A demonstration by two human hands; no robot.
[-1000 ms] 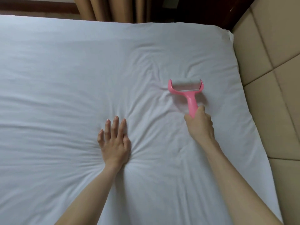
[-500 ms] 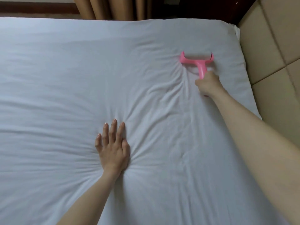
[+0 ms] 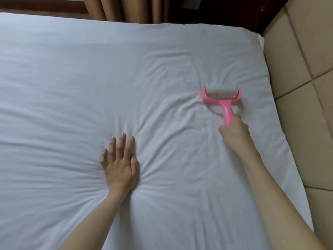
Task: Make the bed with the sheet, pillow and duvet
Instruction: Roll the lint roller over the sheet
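A white sheet [image 3: 90, 78] covers the whole mattress, with creases fanning out from where I lean on it. My left hand [image 3: 119, 165] presses flat on the sheet near the middle, fingers straight and spread. My right hand [image 3: 234, 134] grips the handle of a pink lint roller [image 3: 220, 98]. Its roller head lies on the sheet toward the right side of the bed, and the fabric bunches just left of it. No pillow or duvet is in view.
A padded beige headboard [image 3: 302, 73] runs along the bed's right edge. Brown curtains [image 3: 126, 8] and dark wood stand behind the far edge of the mattress.
My right hand pushed the roller far toward the top right corner, then pulled it back toward me to the mid-right of the sheet. My left hand stayed pressed in place.
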